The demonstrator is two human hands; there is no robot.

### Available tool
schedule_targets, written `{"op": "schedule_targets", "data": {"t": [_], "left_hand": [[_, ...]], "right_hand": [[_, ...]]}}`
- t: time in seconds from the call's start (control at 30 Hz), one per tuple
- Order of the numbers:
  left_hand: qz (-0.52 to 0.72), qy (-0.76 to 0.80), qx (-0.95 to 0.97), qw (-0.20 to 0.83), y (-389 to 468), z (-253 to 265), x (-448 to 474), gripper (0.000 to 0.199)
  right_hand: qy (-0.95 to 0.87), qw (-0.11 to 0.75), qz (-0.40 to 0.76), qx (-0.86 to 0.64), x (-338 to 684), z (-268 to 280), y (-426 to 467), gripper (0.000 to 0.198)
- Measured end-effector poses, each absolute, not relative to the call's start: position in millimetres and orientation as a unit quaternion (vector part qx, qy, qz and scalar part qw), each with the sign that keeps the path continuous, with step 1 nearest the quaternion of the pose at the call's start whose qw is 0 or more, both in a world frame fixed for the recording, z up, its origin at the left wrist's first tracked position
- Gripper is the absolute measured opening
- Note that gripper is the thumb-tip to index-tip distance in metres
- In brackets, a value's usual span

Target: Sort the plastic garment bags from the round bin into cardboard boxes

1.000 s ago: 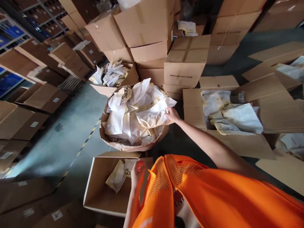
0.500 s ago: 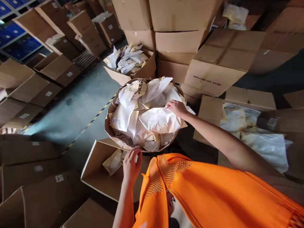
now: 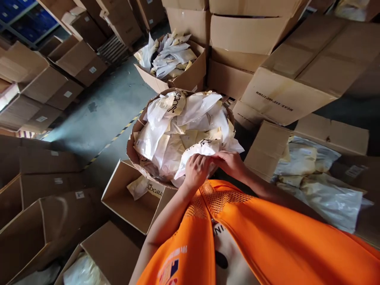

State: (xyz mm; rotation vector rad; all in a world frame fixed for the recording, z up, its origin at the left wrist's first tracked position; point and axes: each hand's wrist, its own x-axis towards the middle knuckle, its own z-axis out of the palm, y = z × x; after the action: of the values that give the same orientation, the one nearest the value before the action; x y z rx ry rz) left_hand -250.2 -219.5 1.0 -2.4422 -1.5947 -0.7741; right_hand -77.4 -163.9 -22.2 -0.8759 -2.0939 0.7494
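Observation:
Both hands meet over the near right part of a round-edged cardboard box (image 3: 132, 155) heaped with plastic bags. My left hand (image 3: 197, 170) and my right hand (image 3: 230, 163) pinch the near edge of a white plastic bag (image 3: 198, 151) with black print. Their fingers are closed and almost touch each other; the fingertips are partly hidden. Under and behind this bag lie more white and cream bags (image 3: 154, 138), some with dark lettering.
An open box (image 3: 118, 198) with a printed bag stands at the near left. Behind is another box (image 3: 192, 73) of bags. To the right, clear bags (image 3: 329, 198) lie in an open carton, beside a large closed carton (image 3: 285, 95). Yellow-black tape (image 3: 118, 136) marks the floor.
My left hand has left the box rim and come up to the bag. My right hand has drawn the bag's edge nearer to my body. The view has tilted down.

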Motion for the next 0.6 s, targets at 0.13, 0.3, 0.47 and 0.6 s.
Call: {"op": "schedule_targets", "data": {"t": [0.13,0.3,0.47,0.6], "left_hand": [[-0.236,-0.533,-0.809,0.071,-228.5,-9.9,-245.4,0.014],[-0.151,-0.629,-0.761,0.046,-245.6,-34.9,-310.7,0.016],[-0.036,-0.781,-0.623,-0.013,-269.1,-56.9,-369.5,0.017],[-0.052,-0.747,-0.661,-0.046,-258.6,-67.7,-341.5,0.024]], "right_hand": [[-0.806,0.356,0.335,-0.333,-67.8,-18.1,-163.7,0.025],[-0.735,0.352,0.372,-0.444,-36.6,-11.5,-140.1,0.016],[-0.719,0.331,0.387,-0.472,-17.9,-14.3,-108.0,0.019],[-0.795,0.309,0.327,-0.406,-31.2,-7.3,-100.8,0.016]]}}
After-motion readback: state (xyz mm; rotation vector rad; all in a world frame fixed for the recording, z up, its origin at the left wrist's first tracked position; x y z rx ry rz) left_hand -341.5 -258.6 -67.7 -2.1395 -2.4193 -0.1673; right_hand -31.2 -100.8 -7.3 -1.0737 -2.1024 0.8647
